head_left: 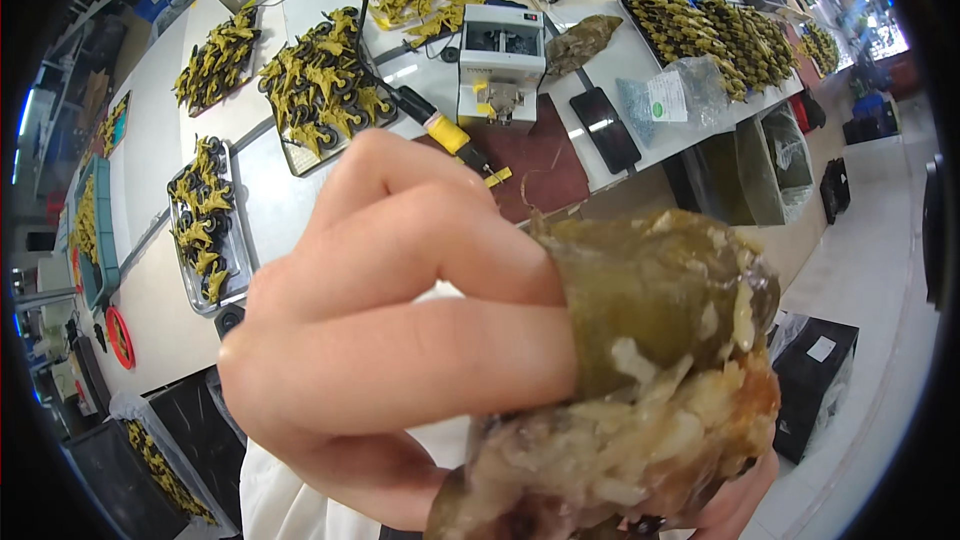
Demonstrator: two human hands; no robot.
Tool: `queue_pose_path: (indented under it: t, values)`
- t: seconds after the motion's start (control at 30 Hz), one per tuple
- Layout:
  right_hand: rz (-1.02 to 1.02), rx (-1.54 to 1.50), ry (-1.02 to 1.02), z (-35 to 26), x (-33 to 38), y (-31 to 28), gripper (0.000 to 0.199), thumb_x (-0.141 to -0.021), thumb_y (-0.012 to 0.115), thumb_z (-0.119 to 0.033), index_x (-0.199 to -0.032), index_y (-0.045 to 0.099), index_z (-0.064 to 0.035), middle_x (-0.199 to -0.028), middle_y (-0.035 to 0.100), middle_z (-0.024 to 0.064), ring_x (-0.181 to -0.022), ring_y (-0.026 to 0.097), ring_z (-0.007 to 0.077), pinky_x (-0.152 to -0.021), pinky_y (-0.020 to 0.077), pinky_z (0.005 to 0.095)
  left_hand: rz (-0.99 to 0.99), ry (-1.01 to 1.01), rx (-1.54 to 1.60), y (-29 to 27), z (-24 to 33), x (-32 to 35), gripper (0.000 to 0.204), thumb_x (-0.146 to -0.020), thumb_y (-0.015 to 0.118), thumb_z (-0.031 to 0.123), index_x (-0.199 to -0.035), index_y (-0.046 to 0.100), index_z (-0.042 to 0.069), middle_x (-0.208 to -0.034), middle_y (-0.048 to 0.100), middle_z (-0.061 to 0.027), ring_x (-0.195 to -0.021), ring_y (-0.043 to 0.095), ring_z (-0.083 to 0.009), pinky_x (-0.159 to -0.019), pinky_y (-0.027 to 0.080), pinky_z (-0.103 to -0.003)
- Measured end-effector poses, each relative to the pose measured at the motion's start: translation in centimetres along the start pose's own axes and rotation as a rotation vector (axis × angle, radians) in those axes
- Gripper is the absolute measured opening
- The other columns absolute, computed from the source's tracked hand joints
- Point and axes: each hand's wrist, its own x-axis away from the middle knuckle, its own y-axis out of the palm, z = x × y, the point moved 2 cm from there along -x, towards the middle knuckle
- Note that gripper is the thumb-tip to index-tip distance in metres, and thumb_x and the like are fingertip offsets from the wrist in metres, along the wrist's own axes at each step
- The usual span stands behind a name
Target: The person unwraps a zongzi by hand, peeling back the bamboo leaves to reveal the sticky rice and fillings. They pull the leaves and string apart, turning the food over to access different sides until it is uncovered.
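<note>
Close in front of me is a leaf-wrapped sticky rice dumpling [630,440], partly unwrapped. Pale, glistening rice with brownish patches shows below, and a dark green leaf [640,300] covers its upper part. My left hand [390,310] reaches in from the left, its fingers bent and closed on the leaf. Only a part of my right hand [740,500] shows, at the lower right beneath the dumpling; it seems to support it from that side, most of its fingers hidden. Beyond my knuckles, a black and yellow electric screwdriver [447,132] lies on the workbench.
A white screw feeder [500,65] stands on the bench beside a crumpled brown-green leaf [582,45]. Right of it lie a black phone [604,130] and a clear plastic bag [680,95]. Trays [238,265] of yellow and black wheeled parts surround the spot. A black box [815,380] is on the floor.
</note>
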Motion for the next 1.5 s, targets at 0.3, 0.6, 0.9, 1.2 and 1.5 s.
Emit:
queue_pose_path:
  t: [0.3,0.6,0.9,1.2,1.5]
  values:
    - [-0.046,-0.128,0.461,1.4,2.7,-1.8,0.006,-0.067,0.062,0.000,-0.061,0.061,-0.0015,-0.066,0.055,0.0080,-0.050,0.047,0.0150,-0.043,0.0302,0.0234,-0.047,-0.039,0.207,0.5,-4.7,0.7,0.057,-0.050,0.081,0.023,-0.092,0.055,-0.005,-0.089,0.056,-0.0189,-0.079,0.050,-0.0267,-0.069,0.040,-0.038]
    - [0.155,-0.267,0.795,2.4,3.8,-2.9,0.012,-0.067,0.056,0.008,-0.057,0.055,0.0016,-0.064,0.054,0.0086,-0.048,0.045,0.0157,-0.042,0.0305,0.0236,0.037,-0.584,0.438,2.1,-4.8,-0.2,0.044,-0.055,0.075,0.005,-0.093,0.056,-0.007,-0.094,0.056,-0.0140,-0.086,0.055,-0.0235,-0.079,0.042,-0.033]
    - [0.142,-0.163,0.265,2.6,0.1,0.8,0.016,-0.063,0.069,-0.004,-0.075,0.069,-0.0141,-0.056,0.043,0.0014,-0.041,0.037,0.0090,-0.038,0.0253,0.0200,-0.038,0.103,0.246,1.5,-2.8,-0.3,0.034,-0.065,0.069,0.019,-0.087,0.055,-0.003,-0.077,0.057,-0.0123,-0.062,0.045,-0.0202,-0.054,0.034,-0.032]
    - [0.291,-0.193,0.396,2.3,0.5,0.7,0.015,-0.062,0.069,-0.004,-0.074,0.068,-0.0117,-0.056,0.042,0.0004,-0.042,0.037,0.0088,-0.039,0.0258,0.0205,-0.058,-0.010,0.267,1.9,-2.4,-1.2,0.018,-0.071,0.062,0.011,-0.084,0.057,0.000,-0.076,0.059,-0.0111,-0.062,0.044,-0.0171,-0.053,0.033,-0.030]
    - [0.194,-0.306,0.870,3.5,3.7,-2.5,0.021,-0.072,0.054,0.003,-0.052,0.050,-0.0022,-0.052,0.051,0.0098,-0.040,0.043,0.0171,-0.037,0.0331,0.0264,0.068,-0.707,0.642,3.2,-6.2,-0.6,0.040,-0.058,0.073,0.008,-0.093,0.056,-0.004,-0.086,0.058,-0.0079,-0.081,0.056,-0.0167,-0.071,0.044,-0.027]
